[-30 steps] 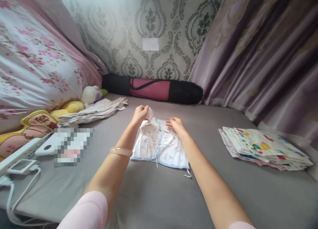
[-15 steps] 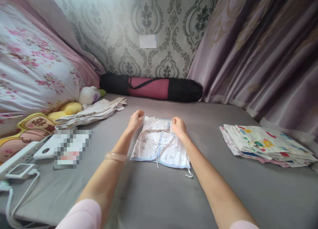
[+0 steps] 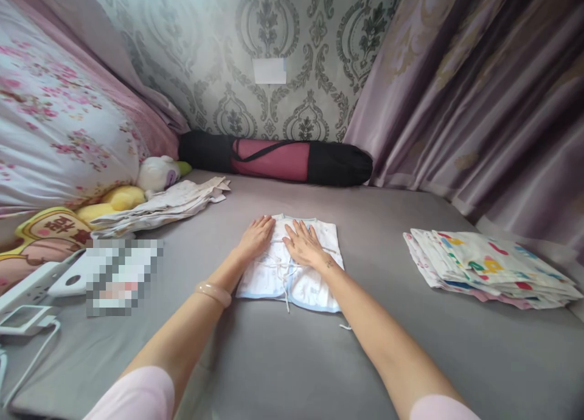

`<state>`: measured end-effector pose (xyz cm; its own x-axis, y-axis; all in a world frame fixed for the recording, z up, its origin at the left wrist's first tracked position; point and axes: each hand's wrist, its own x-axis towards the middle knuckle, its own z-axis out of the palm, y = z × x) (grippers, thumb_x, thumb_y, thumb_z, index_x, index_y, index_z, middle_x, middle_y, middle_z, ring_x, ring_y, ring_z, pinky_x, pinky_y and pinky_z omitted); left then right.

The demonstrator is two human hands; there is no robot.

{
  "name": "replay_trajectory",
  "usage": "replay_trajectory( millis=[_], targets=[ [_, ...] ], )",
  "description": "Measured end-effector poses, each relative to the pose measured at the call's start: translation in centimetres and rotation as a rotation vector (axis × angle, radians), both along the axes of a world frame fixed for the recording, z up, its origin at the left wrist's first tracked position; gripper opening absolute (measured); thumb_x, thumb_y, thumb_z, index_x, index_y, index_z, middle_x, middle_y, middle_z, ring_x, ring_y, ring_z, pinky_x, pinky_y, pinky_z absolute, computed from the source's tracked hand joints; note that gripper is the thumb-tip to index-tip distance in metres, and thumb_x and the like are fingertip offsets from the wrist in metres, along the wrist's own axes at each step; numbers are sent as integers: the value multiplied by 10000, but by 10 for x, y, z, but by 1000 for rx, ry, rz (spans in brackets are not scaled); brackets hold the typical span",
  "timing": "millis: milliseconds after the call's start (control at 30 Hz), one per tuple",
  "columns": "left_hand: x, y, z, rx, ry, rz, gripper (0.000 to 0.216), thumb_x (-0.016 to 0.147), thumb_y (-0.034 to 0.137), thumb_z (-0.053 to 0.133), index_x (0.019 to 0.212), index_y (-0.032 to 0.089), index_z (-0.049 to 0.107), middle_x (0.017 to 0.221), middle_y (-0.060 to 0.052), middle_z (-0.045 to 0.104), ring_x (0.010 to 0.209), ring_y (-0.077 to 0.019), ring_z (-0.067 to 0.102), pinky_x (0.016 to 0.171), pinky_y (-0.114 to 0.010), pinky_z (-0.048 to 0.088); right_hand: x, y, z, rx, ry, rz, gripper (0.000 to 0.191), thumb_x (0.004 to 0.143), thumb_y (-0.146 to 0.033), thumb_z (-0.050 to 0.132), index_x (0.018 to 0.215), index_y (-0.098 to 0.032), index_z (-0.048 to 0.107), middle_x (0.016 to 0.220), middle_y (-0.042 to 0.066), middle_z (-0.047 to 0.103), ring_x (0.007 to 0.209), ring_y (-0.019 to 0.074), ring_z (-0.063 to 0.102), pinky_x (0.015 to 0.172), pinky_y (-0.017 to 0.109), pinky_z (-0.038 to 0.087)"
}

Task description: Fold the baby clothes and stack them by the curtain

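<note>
A small white baby shirt [image 3: 267, 280] with a faint print, pale blue edging and thin white tie strings lies spread on the grey sheet [image 3: 274, 359]. My left hand [image 3: 256, 237] rests flat on its upper left part, fingers stretched out. Across the upper middle of the shirt lies my right hand [image 3: 303, 244], palm down with fingers spread. Neither hand grips the cloth. Parts of the shirt's upper side are hidden under both hands.
To the right is a stack of folded printed cloths [image 3: 493, 265]. At left lie crumpled pale clothes [image 3: 168, 207], plush toys [image 3: 157, 174], a power strip [image 3: 34, 286] with a charger and cable, and a blurred flat object [image 3: 125, 277]. A long black-and-red bag [image 3: 271, 160] lies along the wall.
Both hands have opened and come down flat on the shirt; the right let go of its upper edge. The shirt's upper right part now lies spread out flatter.
</note>
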<state>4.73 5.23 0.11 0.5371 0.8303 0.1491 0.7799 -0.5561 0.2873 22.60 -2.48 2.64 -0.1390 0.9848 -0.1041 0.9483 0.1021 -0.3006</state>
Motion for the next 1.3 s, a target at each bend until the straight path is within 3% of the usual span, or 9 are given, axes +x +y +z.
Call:
replay_trajectory(
  millis=[167, 333, 400, 500, 700, 833, 967, 1100, 1300],
  targets=[
    [-8, 0, 4, -103, 126, -14, 611, 984, 500, 237, 1514, 203, 299, 1587, -111, 266, 1475, -300, 190, 1164, -559, 153, -1, 1, -3, -13, 18, -1, 638, 996, -498, 201, 1551, -184, 219, 1629, 112, 78, 1494, 273, 9, 1181, 480, -7],
    [-6, 7, 20, -162, 221, -37, 600, 965, 485, 309, 1503, 220, 331, 1591, -99, 254, 1475, -340, 169, 1144, -629, 96, 6, 8, 5, -136, 112, 6, 646, 994, -514, 152, 1555, -198, 203, 1631, 80, 62, 1495, 237, -18, 1189, 465, -22],
    [-3, 8, 27, -107, 203, -25, 563, 971, 433, 310, 1476, 193, 382, 1579, -119, 284, 1474, -323, 187, 1157, -601, 99, 16, 10, 12, -154, 188, 5, 655, 995, -520, 96, 1555, -199, 201, 1629, 68, 88, 1496, 207, 7, 1197, 445, 12],
    [3, 3, 31, 31, 116, 0, 552, 993, 390, 245, 1466, 145, 389, 1566, -148, 309, 1473, -270, 211, 1185, -508, 116, 34, 7, 18, 8, 170, 21, 646, 1001, -494, 107, 1545, -172, 240, 1625, 75, 126, 1497, 195, 22, 1198, 444, -10],
    [16, -15, 13, -26, 143, -231, 590, 992, 504, 254, 1500, 217, 342, 1582, -121, 276, 1479, -295, 177, 1180, -535, 91, 56, -3, -1, 48, -27, 115, 570, 1003, -450, 206, 1531, -250, 288, 1622, 44, 152, 1495, 252, 46, 1176, 545, -20],
    [14, -12, 7, -86, 154, -239, 601, 991, 527, 239, 1525, 255, 278, 1604, -104, 209, 1486, -307, 127, 1171, -559, 76, 55, -4, -8, 28, -25, 113, 561, 1007, -450, 193, 1539, -280, 255, 1624, 21, 138, 1495, 243, 56, 1175, 551, -10],
    [16, -4, 18, -174, 145, -247, 608, 972, 555, 306, 1504, 262, 333, 1592, -108, 250, 1479, -326, 158, 1161, -585, 86, 58, -2, 5, -53, 9, 124, 576, 1004, -475, 191, 1539, -273, 254, 1623, 28, 134, 1496, 241, 39, 1178, 545, -9],
    [23, -4, 25, -48, 42, -268, 538, 992, 519, 275, 1473, 304, 387, 1578, -85, 303, 1468, -280, 229, 1175, -546, 67, 68, 1, 14, 3, 10, 149, 548, 1008, -458, 202, 1526, -302, 287, 1621, 27, 146, 1495, 248, 49, 1165, 577, -36],
    [22, -4, 7, -77, 99, -372, 547, 992, 532, 252, 1511, 360, 282, 1606, -41, 237, 1494, -281, 110, 1174, -512, 77, 78, 1, -8, 16, -38, 172, 540, 1012, -466, 206, 1532, -327, 250, 1622, 33, 155, 1494, 244, 66, 1156, 593, -39]
  ],
)
